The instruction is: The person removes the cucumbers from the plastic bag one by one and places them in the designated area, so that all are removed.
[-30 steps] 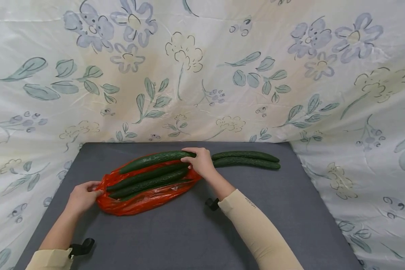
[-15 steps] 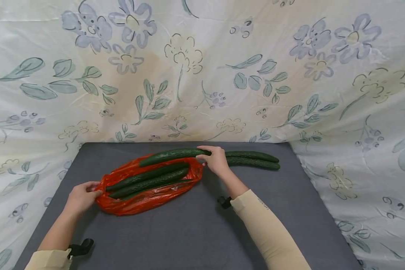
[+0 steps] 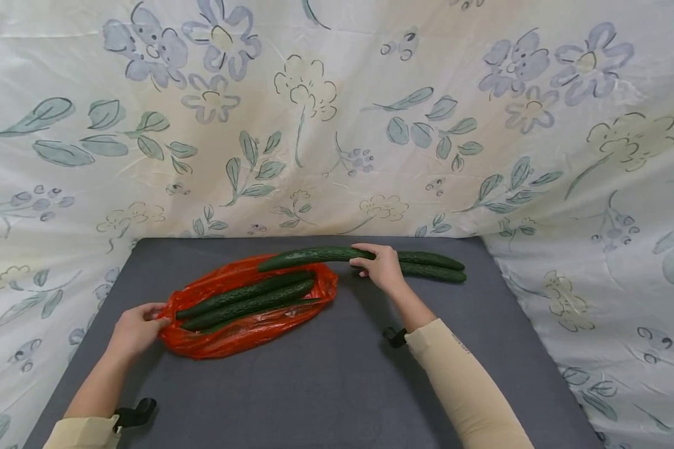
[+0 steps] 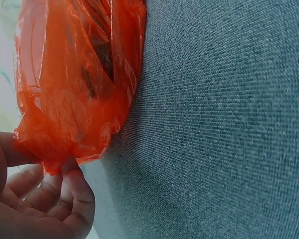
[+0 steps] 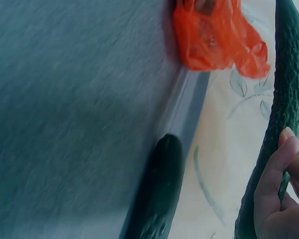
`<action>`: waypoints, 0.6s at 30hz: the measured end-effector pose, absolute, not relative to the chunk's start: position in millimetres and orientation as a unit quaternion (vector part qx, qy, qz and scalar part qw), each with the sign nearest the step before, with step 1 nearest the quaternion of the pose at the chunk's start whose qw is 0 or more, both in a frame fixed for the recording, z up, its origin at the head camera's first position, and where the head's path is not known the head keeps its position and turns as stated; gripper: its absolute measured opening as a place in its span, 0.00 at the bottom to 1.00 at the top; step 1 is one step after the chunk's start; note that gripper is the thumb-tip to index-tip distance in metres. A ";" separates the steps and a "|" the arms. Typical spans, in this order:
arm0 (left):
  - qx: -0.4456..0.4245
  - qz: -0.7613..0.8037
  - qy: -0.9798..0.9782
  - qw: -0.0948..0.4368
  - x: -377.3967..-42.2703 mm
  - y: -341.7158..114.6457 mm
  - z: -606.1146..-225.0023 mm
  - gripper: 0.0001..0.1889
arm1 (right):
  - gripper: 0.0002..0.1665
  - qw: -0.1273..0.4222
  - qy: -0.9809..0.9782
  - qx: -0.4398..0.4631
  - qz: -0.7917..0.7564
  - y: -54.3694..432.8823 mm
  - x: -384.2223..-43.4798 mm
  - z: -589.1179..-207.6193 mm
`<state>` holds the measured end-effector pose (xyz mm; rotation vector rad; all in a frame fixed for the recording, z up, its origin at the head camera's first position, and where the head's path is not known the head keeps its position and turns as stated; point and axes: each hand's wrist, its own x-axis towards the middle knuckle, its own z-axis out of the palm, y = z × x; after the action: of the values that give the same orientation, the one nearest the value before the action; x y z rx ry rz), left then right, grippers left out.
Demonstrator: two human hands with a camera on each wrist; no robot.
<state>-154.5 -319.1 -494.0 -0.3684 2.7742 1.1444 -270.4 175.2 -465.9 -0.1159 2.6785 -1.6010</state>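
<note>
A long dark green cucumber [image 3: 314, 254] is gripped near its right end by my right hand [image 3: 383, 267]. Its left end lies over the far edge of a red plastic bag [image 3: 247, 337]. In the right wrist view, thumb and fingers wrap the raised cucumber [image 5: 284, 94]. My left hand [image 3: 137, 329] pinches the left end of the bag, and the left wrist view shows the gathered film [image 4: 55, 144] between thumb and fingers. Inside the bag, more cucumbers [image 3: 253, 304] lie side by side. Two other cucumbers [image 3: 435, 266] rest together on the table, partly behind my right hand.
Everything lies on a dark grey table [image 3: 314, 393]. A floral cloth [image 3: 337, 156] hangs behind it and along both sides. A black strap piece [image 3: 137, 413] sticks out from the left sleeve, another black piece [image 3: 394, 337] from the right.
My right hand has moved to the right, drawing the held cucumber partly out of the bag. The left hand stays at the bag's end, and the two table cucumbers keep their place.
</note>
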 end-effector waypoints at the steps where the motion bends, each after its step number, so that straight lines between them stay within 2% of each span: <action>1: -0.122 0.378 0.916 0.058 -154.1 -319.0 -494.7 0.25 | 0.25 0.008 0.859 -0.038 -0.511 178.4 -270.3 -467.2; 18: -0.124 0.380 0.915 0.048 -145.2 -320.1 -501.6 0.25 | 0.25 0.010 0.862 -0.015 -0.506 236.5 -264.6 -483.0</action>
<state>-145.2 -320.1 -501.6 -0.3793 2.7904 1.1600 -264.6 236.5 -483.0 -0.0483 2.6923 -1.5806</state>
